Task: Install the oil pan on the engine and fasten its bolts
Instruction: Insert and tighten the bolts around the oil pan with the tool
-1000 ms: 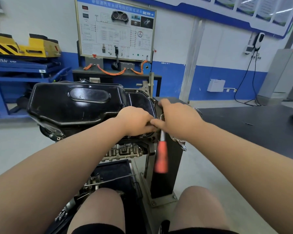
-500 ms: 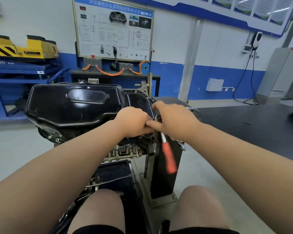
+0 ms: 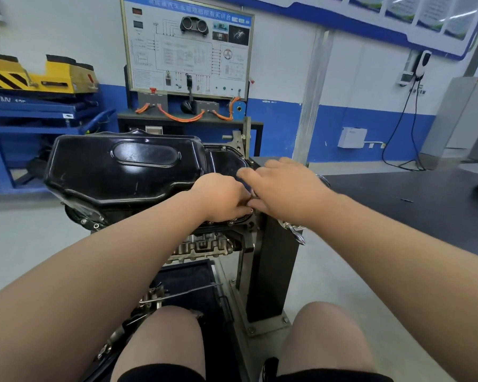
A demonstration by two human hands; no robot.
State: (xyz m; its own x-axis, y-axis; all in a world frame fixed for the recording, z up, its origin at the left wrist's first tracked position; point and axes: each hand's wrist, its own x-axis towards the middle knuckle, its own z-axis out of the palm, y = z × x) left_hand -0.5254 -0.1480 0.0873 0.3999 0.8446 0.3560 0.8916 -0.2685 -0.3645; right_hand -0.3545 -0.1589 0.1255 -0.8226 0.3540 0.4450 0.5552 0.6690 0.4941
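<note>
The oil pan already sits on the upturned engine, which is carried on a stand, so I judge the work to be at the bolt stage. Both hands crowd the pan's near right corner. The left hand lies knuckles-up on the flange with its fingers curled down, and whatever they pinch is hidden beneath them. The right hand reaches leftward over it, touching or nearly touching it. Its fingers look stretched out but blurred, and I cannot tell whether anything is held under the palm. Small round bolts show along the flange just below the left hand, too small to say how far in they sit. The main risk is a bolt started crooked: the hands block the view of the hole, so the thread would be found by feel alone and could cross. A bolt slipping from the fingers would likely fall into the engine parts and stand below, where it would be hard to recover. If this corner is pulled down hard before the far bolts are seated, the pan could creep off its holes or seal unevenly and leak.
</note>
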